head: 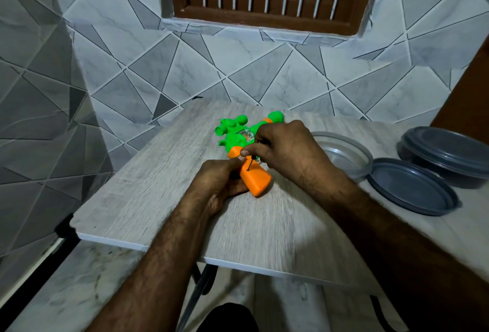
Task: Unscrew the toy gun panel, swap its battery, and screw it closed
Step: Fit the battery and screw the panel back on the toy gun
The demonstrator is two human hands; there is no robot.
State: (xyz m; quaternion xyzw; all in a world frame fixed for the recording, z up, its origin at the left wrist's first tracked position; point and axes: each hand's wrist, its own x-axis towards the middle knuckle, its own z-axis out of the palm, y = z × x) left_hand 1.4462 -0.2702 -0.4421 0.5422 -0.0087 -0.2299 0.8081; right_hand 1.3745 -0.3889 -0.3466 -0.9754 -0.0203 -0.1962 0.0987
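Head camera, facing forward-down, close over table [148, 194].

One toy gun [238, 135], green and orange. One screwdriver [250, 164]. Two hands: left hand [222, 183], right hand [285, 143]. Two round containers: one open container [344, 158], one closed container [447, 151]. Two grey lids, of them one loose lid [407, 186]. One table [158, 186].

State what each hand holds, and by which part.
Left hand grips the green-and-orange plastic toy gun by its orange handle. Right hand pinches a thin dark screwdriver near its upper end, tip on the handle.
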